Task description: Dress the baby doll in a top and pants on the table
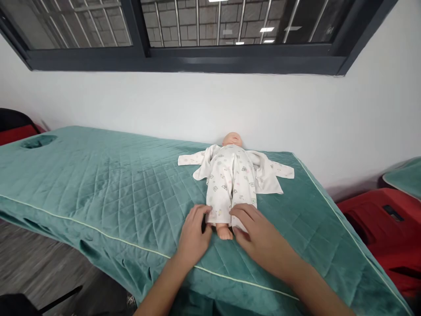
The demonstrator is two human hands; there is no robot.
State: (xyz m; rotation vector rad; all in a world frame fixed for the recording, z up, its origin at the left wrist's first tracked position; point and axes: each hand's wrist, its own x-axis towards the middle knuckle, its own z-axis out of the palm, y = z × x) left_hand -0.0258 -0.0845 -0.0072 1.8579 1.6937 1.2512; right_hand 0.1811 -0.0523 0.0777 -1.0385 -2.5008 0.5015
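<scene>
A baby doll point(232, 139) lies on its back on a green quilted bed cover point(138, 193), its head near the wall. White printed pants point(221, 184) cover its legs and belly. A white long-sleeved shirt point(268, 175) lies spread open around its upper body. My left hand point(194, 232) is curled at the outer edge of one pant cuff, fingertips and thumb on the cloth. Holding the other cuff between thumb and fingers is my right hand point(263, 241), which hides the foot there. One bare doll foot point(224, 231) sticks out between my hands.
A white wall point(131, 103) and a dark-framed window point(243, 59) with bars stand behind the bed. The cover has a face hole point(38, 141) at the far left. Red plastic furniture point(375, 228) is close to the right side. Grey floor point(39, 259) shows at lower left.
</scene>
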